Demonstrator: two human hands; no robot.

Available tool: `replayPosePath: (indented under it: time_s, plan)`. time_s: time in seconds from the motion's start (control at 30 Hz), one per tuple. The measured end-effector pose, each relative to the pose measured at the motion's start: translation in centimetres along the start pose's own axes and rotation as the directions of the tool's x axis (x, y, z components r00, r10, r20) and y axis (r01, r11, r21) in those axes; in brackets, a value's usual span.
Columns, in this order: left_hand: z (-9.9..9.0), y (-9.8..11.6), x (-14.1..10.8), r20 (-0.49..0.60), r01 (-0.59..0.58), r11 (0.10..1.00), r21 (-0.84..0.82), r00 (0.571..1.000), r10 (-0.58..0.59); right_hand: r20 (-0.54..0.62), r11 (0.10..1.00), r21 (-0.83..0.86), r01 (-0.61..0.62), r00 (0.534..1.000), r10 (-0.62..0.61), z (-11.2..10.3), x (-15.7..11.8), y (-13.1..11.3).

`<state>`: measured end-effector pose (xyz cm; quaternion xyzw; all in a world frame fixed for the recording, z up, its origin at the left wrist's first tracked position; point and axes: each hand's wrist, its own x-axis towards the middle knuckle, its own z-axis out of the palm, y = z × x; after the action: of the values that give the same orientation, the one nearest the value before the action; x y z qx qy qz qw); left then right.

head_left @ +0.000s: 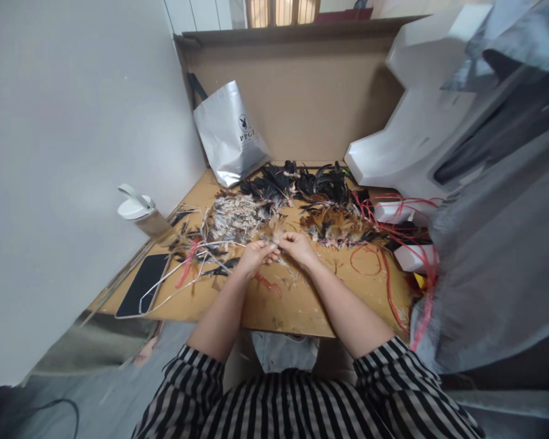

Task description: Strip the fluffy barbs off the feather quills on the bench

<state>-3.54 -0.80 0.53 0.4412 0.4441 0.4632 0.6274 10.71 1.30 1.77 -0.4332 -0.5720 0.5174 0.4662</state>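
While pinching a small feather tuft (274,235) between left hand (255,254) and right hand (297,247) | both grips closed on it | sorted piles: pale (238,216), black (302,182), brown (336,227) | loose feathers left on bench (293,305).

A plain white wall (64,152) stands on the left. A brown cardboard panel (302,103) backs the wooden worktop (283,308). Above it glows what may be a lit window (281,11). Grey floor (96,390) lies below.
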Motion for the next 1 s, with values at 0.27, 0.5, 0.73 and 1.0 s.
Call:
replayPosePath:
  time_s: [0.27,0.5,0.73,1.0]
  plan:
    - [-0.2,0.0,0.0,-0.030,-0.010,0.996,-0.088,1.000,0.008,0.000,1.000,0.006,0.020,1.000,-0.020,0.1,0.0,0.5]
    - [-0.6,-0.4,0.4,-0.044,-0.018,0.979,-0.202,0.999,0.009,-0.026,0.997,0.066,0.041,0.999,-0.039,1.0,0.1,1.0]
    - [-0.3,-0.3,0.3,-0.056,-0.006,0.990,-0.141,0.998,-0.002,-0.099,0.994,0.064,0.094,0.991,-0.087,0.9,0.4,1.3]
    - [-0.3,-0.4,0.2,-0.016,0.003,0.996,-0.093,1.000,-0.004,-0.071,0.992,0.112,0.051,0.997,-0.043,0.9,0.3,1.3]
